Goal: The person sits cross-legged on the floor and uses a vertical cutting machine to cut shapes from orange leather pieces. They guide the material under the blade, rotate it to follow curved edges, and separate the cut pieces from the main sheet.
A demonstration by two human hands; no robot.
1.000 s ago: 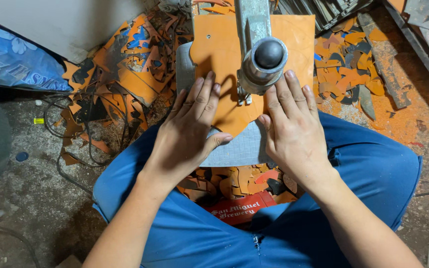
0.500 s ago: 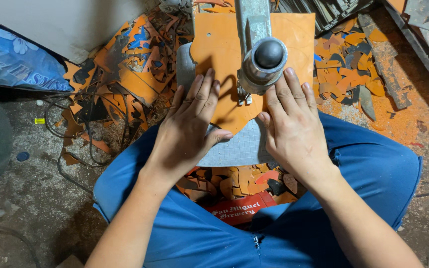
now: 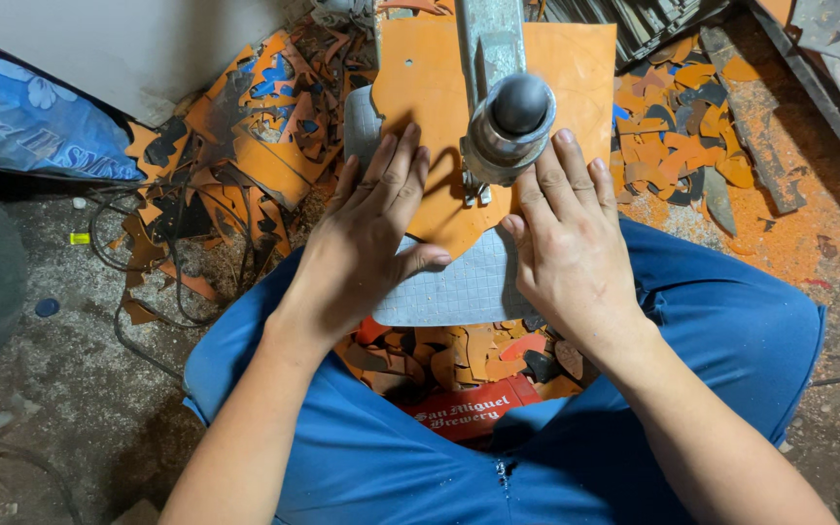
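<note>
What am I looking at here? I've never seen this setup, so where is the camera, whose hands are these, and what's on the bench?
The camera sits on the person's head and looks straight down at their lap and hands. The left hand and right hand lie flat, fingers spread, pressing an orange sheet onto a pale gridded work plate. Neither hand has a grip on anything; both just hold the sheet down. Between them stands a metal machine head, seen from above, over the sheet's edge. Orange offcuts litter the floor around, with dark cables at the left. The person wears blue trousers.
</note>
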